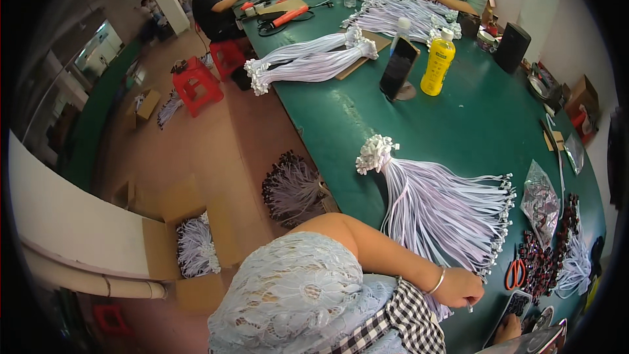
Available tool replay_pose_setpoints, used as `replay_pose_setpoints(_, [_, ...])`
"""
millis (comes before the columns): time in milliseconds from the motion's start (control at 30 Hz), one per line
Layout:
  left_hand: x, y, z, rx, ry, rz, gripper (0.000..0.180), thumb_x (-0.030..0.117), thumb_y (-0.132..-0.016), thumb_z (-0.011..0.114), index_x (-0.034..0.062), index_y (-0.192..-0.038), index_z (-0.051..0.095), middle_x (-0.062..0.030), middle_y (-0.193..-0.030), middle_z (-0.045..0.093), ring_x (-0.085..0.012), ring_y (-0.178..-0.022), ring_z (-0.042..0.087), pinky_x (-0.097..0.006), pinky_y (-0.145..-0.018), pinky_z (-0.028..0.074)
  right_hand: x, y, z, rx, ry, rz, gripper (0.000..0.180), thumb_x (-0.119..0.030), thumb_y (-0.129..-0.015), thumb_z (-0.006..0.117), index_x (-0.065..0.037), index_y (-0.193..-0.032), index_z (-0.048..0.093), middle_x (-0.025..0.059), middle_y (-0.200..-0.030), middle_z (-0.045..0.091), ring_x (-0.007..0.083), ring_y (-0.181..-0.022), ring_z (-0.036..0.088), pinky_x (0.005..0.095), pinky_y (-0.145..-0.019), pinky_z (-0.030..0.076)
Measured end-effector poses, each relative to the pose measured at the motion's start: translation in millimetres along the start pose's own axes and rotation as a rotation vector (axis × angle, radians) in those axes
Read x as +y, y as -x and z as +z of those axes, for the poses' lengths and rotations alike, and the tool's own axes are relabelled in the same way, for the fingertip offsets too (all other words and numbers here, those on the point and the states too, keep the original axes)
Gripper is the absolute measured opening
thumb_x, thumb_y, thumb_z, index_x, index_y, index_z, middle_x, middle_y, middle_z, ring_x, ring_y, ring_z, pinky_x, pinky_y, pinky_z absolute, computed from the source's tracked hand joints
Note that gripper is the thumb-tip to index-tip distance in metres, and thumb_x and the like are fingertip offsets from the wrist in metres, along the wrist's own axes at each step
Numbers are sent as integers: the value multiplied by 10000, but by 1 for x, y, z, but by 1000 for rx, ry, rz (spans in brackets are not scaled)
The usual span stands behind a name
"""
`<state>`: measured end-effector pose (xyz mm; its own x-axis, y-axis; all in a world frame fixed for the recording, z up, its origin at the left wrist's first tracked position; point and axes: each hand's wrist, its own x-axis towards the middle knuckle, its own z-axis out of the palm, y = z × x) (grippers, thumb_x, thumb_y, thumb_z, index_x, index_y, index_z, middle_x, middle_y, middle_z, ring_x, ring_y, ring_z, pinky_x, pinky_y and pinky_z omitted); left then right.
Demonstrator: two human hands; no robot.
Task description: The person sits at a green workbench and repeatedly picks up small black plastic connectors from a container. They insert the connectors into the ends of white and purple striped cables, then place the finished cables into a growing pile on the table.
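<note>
Down at the near edge of the green table [367,124] I am sitting turned to my right, working at the near end of a fanned bundle of pale lilac wires [439,213]. Going from the left: on the floor a cardboard box [190,249] is holding another bunch of the same pale wires, and a loose dark-tipped bunch [291,190] is lying just beside the table's edge. My left hand [458,287] is closed together, pinching what looks like a single thin wire end, right at the bundle's dark-tipped fringe; a bracelet is sitting at that wrist. I judge that I am picking one wire out of the bundle, so the next move is calling for a careful pull that does not drag its neighbours. My right hand [508,329] is barely showing at the bottom edge, resting by a dark phone [514,305]; whether its fingers are apart or together I cannot tell. Farther right, orange-handled scissors [515,274] are lying beside a heap of small dark connectors [544,255], and a clear plastic bag [540,200] is holding more small parts. Far across the table, a yellow bottle [438,62] is standing near other bundles.
</note>
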<state>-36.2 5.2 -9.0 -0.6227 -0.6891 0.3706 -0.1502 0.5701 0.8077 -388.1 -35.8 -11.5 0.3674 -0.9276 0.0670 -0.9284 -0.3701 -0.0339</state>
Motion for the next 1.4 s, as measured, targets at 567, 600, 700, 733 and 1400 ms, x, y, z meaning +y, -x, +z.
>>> replay_pose_setpoints(567, [-4, 11, 0, 171, 135, 14, 74, 86, -713, 592, 61, -765, 545, -95, -790, 535, -280, -748, 548, -378, -650, 443, -113, 18, -65, -127, -253, -153, 238, -46, -768, 604, -66, -1004, 637, 155, -971, 627, 342, -894, 587, 433, -820, 465])
replay_pose_setpoints(600, [-5, 11, 2, 179, 136, 27, 75, 89, -714, 594, 64, -768, 548, -95, -790, 537, -279, -752, 550, -378, -654, 444, -109, 20, -55, -142, -289, -182, 216, -113, -785, 584, -83, -994, 631, 161, -885, 594, 338, -836, 568, 428, -759, 447])
replay_pose_setpoints(700, [-12, 11, 4, 187, 124, 40, 95, 104, -732, 607, 72, -814, 573, -94, -813, 552, -279, -775, 563, -372, -679, 453, -124, 34, -35, -2, -324, -94, 139, 70, -679, 553, 6, -789, 494, 173, -785, 502, 383, -750, 515, 443, -656, 414])
replay_pose_setpoints(733, [-16, 12, 4, 219, 128, 49, 105, 108, -739, 614, 71, -831, 578, -95, -820, 556, -283, -782, 567, -370, -686, 456, -131, 28, -36, 38, -350, -59, 146, 67, -682, 585, 6, -787, 502, 167, -759, 490, 363, -722, 511, 428, -630, 415])
replay_pose_setpoints(1400, [-1, 12, -27, -8, 995, -719, 134, 24, -855, 626, 42, -961, 546, -19, -840, 569, -89, -683, 535, -210, -612, 443, -159, 52, -27, 269, -539, 265, 135, -5, -742, 660, -39, -873, 658, 84, -855, 638, 273, -824, 608, 342, -713, 487])
